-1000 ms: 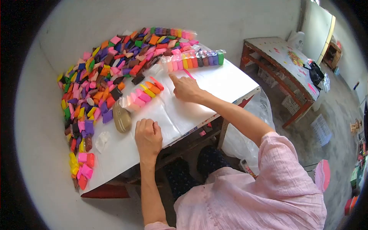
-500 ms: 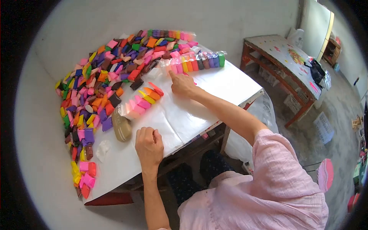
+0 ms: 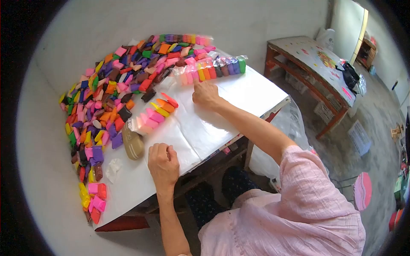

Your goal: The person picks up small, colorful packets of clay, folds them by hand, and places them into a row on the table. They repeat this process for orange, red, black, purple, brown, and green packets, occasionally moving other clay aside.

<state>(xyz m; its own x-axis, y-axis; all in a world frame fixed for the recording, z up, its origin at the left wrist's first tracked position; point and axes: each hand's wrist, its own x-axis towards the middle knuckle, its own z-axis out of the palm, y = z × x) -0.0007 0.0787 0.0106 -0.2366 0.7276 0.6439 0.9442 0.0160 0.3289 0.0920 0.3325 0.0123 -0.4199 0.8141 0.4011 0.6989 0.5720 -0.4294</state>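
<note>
My right hand point(image 3: 206, 94) rests on the white sheet with its fingers curled, knuckles just below a long clear packet of coloured clay blocks point(image 3: 213, 71). The blocks run from pale pink through yellow, red and black to green. My left hand point(image 3: 164, 165) lies at the front edge of the table in a loose fist, thumb on top. Between the hands is a second, partly filled clear packet point(image 3: 151, 116) with pink, yellow, orange and red blocks. Beside it lies an olive-brown oval case point(image 3: 134, 143) with pale stripes.
A large heap of wrapped coloured blocks point(image 3: 102, 98) covers the table's wall side. Crumpled clear plastic point(image 3: 113, 170) lies on the white sheet point(image 3: 179, 141). Another filled packet point(image 3: 188, 39) sits at the back. A second table point(image 3: 299, 47) and a white basket point(image 3: 359, 137) stand to the right.
My right hand's index finger, stretched towards the long packet before, is now curled in, and the hand sits slightly lower relative to the packet. My left hand stays at the table edge.
</note>
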